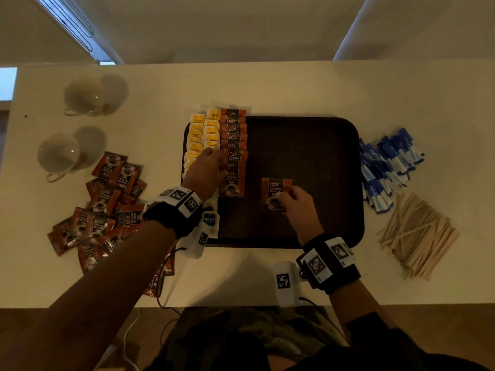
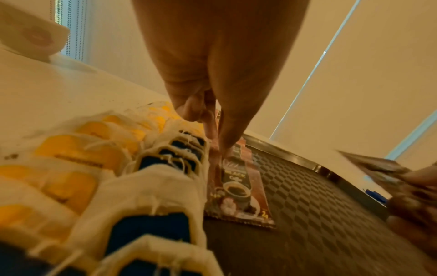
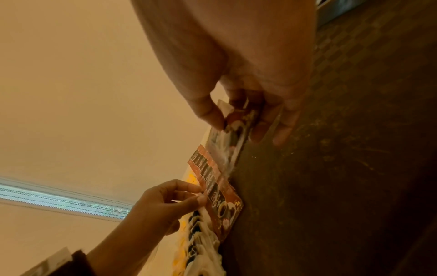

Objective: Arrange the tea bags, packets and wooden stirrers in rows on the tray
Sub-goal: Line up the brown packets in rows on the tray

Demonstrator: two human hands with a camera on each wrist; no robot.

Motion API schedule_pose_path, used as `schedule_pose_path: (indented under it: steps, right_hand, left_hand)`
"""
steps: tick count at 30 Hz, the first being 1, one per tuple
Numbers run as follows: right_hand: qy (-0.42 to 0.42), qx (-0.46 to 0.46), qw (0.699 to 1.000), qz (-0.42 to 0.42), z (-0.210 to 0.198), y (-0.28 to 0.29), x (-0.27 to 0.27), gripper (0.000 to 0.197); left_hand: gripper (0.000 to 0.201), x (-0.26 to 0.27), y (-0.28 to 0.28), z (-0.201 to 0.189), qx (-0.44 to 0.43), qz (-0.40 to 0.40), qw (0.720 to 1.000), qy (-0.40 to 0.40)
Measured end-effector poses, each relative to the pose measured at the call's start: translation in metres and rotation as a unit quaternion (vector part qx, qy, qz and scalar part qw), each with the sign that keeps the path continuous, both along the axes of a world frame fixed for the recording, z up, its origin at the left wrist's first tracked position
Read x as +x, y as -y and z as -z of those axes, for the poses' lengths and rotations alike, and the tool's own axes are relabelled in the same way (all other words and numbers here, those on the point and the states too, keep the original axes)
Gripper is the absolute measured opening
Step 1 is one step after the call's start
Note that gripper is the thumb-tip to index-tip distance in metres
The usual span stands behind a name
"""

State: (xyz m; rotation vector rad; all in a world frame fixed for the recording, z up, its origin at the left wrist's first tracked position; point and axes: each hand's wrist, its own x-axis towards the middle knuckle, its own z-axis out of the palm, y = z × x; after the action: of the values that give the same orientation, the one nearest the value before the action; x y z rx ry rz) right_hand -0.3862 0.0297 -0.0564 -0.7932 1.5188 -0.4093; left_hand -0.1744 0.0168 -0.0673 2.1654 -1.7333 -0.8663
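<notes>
White tabletop [image 1: 267, 84] under dim light carries a dark tray [image 1: 308, 145], where tea bags [image 1: 199, 135] fill two rows along its left edge and overlapped coffee packets [image 1: 233, 145] form a third row beside them. Your left hand [image 1: 207, 167] pinches that packet row with curled fingertips [image 3: 199, 198]. Your right hand [image 1: 296, 203] grips a single packet [image 1: 276, 192] between thumb and fingers, near the tray's front middle. Loose packets [image 1: 101, 210] lie off the left edge; blue sachets [image 1: 385, 164] and wooden stirrers [image 1: 417, 234] wait off the right. A careless left-hand nudge could fan the overlapped row out of line, and the held packet may land crooked
</notes>
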Motion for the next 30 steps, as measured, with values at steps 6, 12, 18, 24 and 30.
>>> schedule_pose_path:
  steps: [6,12,18,24,30]
  right_hand:
    - [-0.009,-0.039,0.999,-0.014,0.000,-0.006,-0.002,0.016]
    - [0.003,-0.026,1.000,-0.014,0.001,-0.007,0.000,0.021]
    - [0.015,-0.002,1.000,-0.021,0.004,-0.009,-0.002,0.024]
    - [0.007,-0.015,0.999,-0.046,0.010,-0.008,0.007,0.021]
    - [-0.018,-0.047,0.992,-0.117,0.015,-0.008,0.027,0.024]
  left_hand:
    - [0.036,-0.019,-0.017,-0.004,-0.040,0.128,0.991,0.025]
    - [0.051,-0.030,-0.021,0.000,0.022,0.178,0.977,0.114]
    - [0.056,-0.029,-0.016,-0.001,0.027,0.155,0.982,0.104]
    - [0.020,-0.020,-0.017,-0.012,-0.057,0.020,0.993,-0.098]
    - [0.015,-0.010,-0.027,-0.018,0.014,0.054,0.984,-0.169]
